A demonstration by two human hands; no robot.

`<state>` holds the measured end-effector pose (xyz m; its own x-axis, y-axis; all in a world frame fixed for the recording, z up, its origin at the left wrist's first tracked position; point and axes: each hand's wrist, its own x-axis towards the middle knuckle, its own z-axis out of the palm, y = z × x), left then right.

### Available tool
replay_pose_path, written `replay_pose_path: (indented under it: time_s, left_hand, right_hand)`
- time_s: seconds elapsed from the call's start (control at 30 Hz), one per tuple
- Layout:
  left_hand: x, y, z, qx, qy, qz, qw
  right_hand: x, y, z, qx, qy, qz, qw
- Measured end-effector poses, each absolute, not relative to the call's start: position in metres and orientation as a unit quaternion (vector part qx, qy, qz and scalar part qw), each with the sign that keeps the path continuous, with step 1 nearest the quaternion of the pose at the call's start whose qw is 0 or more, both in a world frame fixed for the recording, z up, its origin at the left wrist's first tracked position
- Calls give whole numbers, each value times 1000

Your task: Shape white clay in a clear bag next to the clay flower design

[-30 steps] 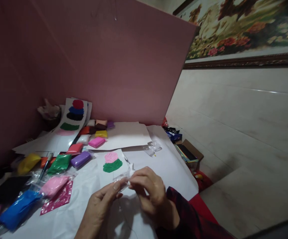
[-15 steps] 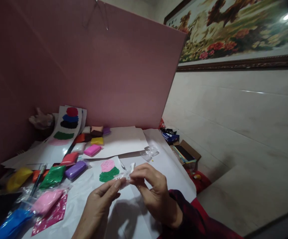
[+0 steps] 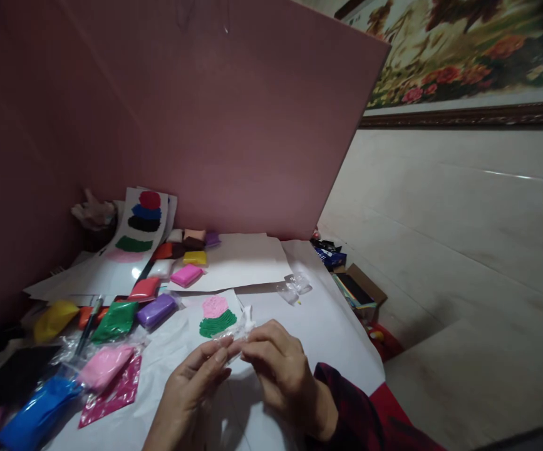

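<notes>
My left hand (image 3: 193, 388) pinches a crinkled clear plastic wrapper (image 3: 236, 332) between thumb and fingers. Close beside it, my right hand (image 3: 287, 376) has its fingertips closed on the same wrapper. A small piece of white clay (image 3: 248, 317) shows above the right fingertips, at the wrapper's edge; how much of it is inside is hidden. Just behind the hands lies a paper sheet with a pink clay patch (image 3: 215, 307) above a ridged green clay patch (image 3: 217, 323).
Packets of coloured clay lie at left, among them purple (image 3: 157, 311), green (image 3: 115, 321) and blue (image 3: 40, 413). A coloured sheet (image 3: 140, 228) leans behind them. Empty clear wrappers (image 3: 294, 287) lie to the right. A cardboard box (image 3: 360, 285) stands by the tiled wall.
My view has turned slightly, so the table things appear further right and a little higher. Both hands stay on the wrapper, and the white clay stands out more plainly above the right fingers.
</notes>
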<state>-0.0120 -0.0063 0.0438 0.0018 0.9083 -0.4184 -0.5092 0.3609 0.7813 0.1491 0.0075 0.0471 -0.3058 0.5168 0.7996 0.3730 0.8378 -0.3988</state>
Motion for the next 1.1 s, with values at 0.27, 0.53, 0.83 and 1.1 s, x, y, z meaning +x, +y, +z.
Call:
replay_pose_path:
  time_s: [0.27, 0.53, 0.83, 1.1]
  left_hand:
    - [-8, -9, 44, 185, 469, 507, 699]
    - [-7, -13, 50, 197, 477, 515, 685]
    - [-8, -13, 42, 185, 459, 505, 707]
    - [-6, -14, 37, 205, 447, 506, 709]
  right_hand:
    - [147, 6, 41, -300, -770, 88, 556]
    - [148, 6, 43, -359, -702, 154, 595]
    - [153, 9, 40, -383, -673, 202, 599]
    - [153, 7, 37, -306, -800, 92, 509]
